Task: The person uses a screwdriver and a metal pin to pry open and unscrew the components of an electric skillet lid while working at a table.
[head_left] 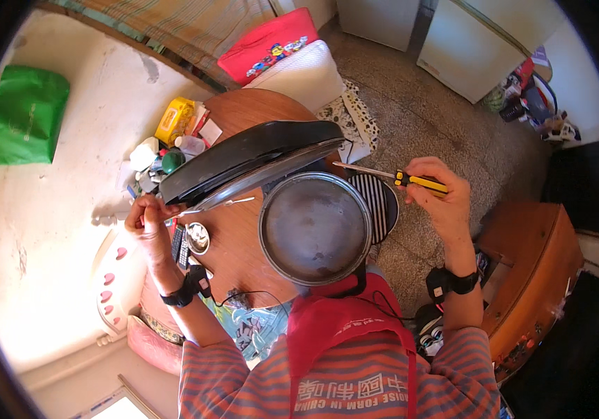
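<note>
A screwdriver with a yellow and black handle is held in my right hand. Its metal shaft points left, above the far right part of a round electric pan. The pan's dark cooking plate faces up near the table's right edge. Behind it, the black lid stands raised and tilted. My left hand is closed in a pinch at the lid's left end. A thin pale strip shows to the right of those fingers; whether they grip it or the lid's rim I cannot tell.
The round brown table bears a small bowl, remote controls and a yellow packet. A striped round pad lies right of the pan. A black cord runs near my apron. A wooden cabinet stands at right.
</note>
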`<state>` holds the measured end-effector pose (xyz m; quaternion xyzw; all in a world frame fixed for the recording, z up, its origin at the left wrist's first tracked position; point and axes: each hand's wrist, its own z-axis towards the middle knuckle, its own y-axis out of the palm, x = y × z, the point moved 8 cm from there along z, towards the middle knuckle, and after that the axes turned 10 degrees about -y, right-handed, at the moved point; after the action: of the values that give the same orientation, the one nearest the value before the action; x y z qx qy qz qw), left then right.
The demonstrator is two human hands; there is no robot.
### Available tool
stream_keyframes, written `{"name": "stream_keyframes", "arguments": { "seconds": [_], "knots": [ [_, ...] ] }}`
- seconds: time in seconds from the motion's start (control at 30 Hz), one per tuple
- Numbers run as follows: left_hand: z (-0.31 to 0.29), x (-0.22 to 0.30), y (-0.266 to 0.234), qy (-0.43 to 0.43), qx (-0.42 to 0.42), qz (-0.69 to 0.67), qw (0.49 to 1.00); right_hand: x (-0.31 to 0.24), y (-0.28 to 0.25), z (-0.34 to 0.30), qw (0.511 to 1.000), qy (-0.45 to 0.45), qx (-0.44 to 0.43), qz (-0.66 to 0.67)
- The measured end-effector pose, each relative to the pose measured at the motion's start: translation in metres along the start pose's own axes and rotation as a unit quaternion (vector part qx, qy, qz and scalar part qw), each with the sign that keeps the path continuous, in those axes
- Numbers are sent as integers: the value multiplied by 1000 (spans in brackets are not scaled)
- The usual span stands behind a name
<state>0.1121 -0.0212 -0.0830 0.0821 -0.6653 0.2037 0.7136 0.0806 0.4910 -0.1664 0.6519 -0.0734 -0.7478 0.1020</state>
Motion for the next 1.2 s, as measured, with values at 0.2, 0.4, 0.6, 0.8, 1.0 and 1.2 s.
{"name": "stream_keyframes", "arguments": {
  "seconds": [0.2, 0.4, 0.6, 0.8, 1.0, 1.2],
  "knots": [
    [-1, 8, 15, -21, -5, -24, 999, -60, 51, 38, 968, -132, -103, -187],
    [-1, 5, 14, -25, -28, -22, 999, -84, 85, 52, 941, -191, -134, -246],
    [-1, 12, 20, -15, -24, -29, 999, -117, 111, 67, 888, -221, -228, -334],
    [0, 16, 28, -13, -35, -31, 999, -139, 146, 66, 807, -275, -302, -426],
    [-6, 15, 25, -7, -51, -49, 997, -147, 201, 61, 634, -295, -421, -577],
    [-7, 15, 26, 3, -48, -46, 998, -131, 215, 28, 505, -360, -455, -639]
  ]
}}
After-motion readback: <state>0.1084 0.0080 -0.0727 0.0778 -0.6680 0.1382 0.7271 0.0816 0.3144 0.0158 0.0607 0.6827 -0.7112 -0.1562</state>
